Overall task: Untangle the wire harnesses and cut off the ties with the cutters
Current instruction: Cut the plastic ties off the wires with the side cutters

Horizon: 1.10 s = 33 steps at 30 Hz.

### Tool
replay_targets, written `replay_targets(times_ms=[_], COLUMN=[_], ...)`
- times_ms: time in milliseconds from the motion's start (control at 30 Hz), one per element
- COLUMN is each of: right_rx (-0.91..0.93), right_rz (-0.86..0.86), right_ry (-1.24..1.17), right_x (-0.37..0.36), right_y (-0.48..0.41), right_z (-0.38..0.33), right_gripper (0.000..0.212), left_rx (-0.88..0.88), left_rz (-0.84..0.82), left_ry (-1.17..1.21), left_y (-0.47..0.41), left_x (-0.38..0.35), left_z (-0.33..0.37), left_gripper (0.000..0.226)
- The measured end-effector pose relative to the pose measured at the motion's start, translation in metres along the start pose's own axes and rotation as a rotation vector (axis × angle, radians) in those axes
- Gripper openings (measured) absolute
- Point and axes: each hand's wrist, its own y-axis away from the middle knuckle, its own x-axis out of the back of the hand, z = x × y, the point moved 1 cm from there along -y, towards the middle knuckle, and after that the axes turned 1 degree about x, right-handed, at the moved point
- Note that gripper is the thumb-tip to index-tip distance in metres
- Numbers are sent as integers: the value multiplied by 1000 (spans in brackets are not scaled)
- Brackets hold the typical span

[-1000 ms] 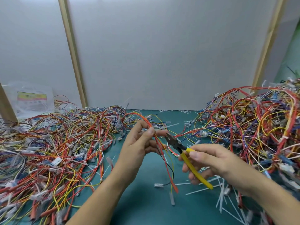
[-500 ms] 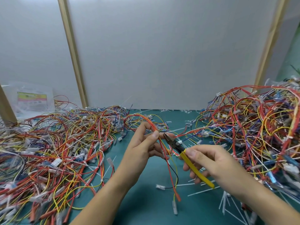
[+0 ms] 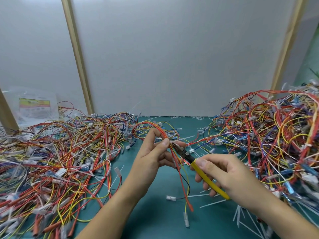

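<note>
Harness (image 3: pixel 182 183) is a thin bundle of red, orange, yellow and black wires; light, limp, won't hold shape, so judge it best held right beside the tie with the loose tails left hanging; insulation looks soft, blades could nick it. It hangs above the green mat (image 3: pixel 155 223) at centre, looped over the left hand (image 3: pixel 151 156), plug ends trailing down to the mat.

Left thumb (image 3: pixel 164 142) and forefinger pinch the bundle near its top; the other 3 fingers loosely curled behind the wires. A pale strip, likely the tie (image 3: pixel 180 139), sticks out just beside the pinch; too small to be sure.

Right hand (image 3: pixel 229 173) wraps the yellow handles of the cutters (image 3: pixel 195 161), thumb on top, fingers curled under; firm grip. Cutter tip sits right at the pinch point, touching or nearly touching the wires; cannot tell if the blades are parted.

Tangled left pile (image 3: pixel 69 152) and right pile (image 3: pixel 276 135) flank the hands; white offcuts (image 3: pixel 241 218) lie on the mat near the right wrist.
</note>
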Motion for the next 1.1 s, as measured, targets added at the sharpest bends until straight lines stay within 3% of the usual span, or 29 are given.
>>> replay_targets(times_ms=[200,567,767,933,1100], right_rx=[11,0,0,-2,-21], right_rz=[11,14,16,12,18], right_ry=[-11,-6,-15,-18,-19], right_x=[-2,-4,-5,-7,-12], right_y=[0,1,0,1,1], right_z=[0,1,1,2,2], right_gripper=[37,36,36,41,45], left_rx=[-3,9,10,3,-2], left_rz=[-10,15,24,12,26], left_ry=[-22,-33,-44,-36,-54], left_y=[0,1,1,2,1], left_x=[0,-2,-2,-4,-4], left_z=[-3,1,1,2,1], left_gripper=[20,33,21,33,30])
